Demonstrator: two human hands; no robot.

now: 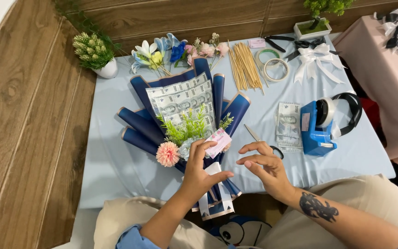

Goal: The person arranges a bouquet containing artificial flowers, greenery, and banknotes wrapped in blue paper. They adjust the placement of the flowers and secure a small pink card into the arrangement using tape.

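Left hand (198,171) grips the light, crushable banknote bouquet (185,124) at its wrapped stem; right hand (264,167) hovers open, empty.

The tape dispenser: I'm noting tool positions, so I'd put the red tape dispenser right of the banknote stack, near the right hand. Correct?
Not quite: the tape dispenser is blue, not red, as the head view shows. It does sit right of the banknote stack, near the right hand.

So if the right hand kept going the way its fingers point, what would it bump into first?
Probably the small pink card on the bouquet. The right hand points its fingers leftward toward it, with the left hand just beside. Depth is hard to judge, so it might meet the left fingers first.
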